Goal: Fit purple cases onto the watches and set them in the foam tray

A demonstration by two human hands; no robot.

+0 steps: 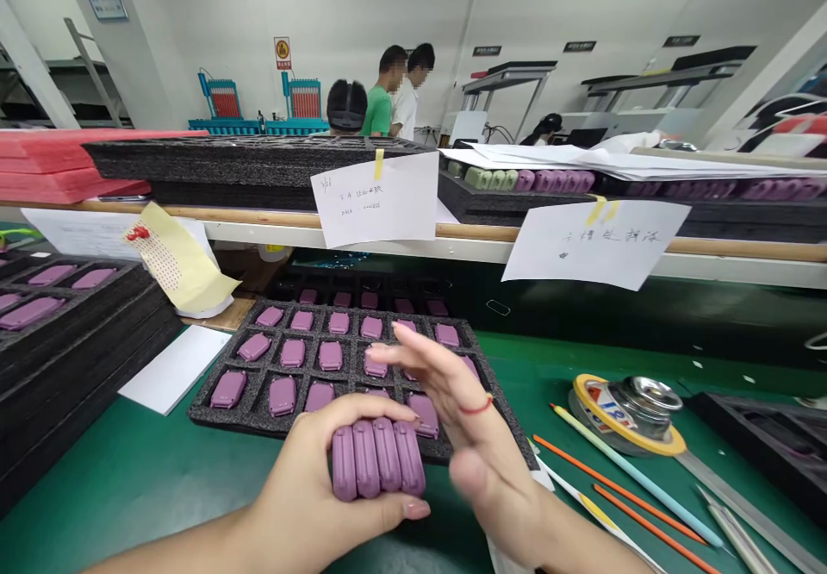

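My left hand (323, 488) is wrapped round a row of several purple cases (378, 460), which stand side by side between its thumb and fingers. Just to the right of them, my right hand (462, 419) is raised with its fingers spread and nothing in it. Beyond both hands lies a black foam tray (258, 419) whose pockets hold more purple cases, such as one at the front left (228, 389). My right hand hides part of the tray's right side.
Pens and orange sticks (620, 488) lie at the right beside a tape roll (626, 414). Stacked black foam trays (83, 367) stand at the left, near white paper (174, 367). A shelf (478, 242) with hanging notes crosses behind. Several people are in the background.
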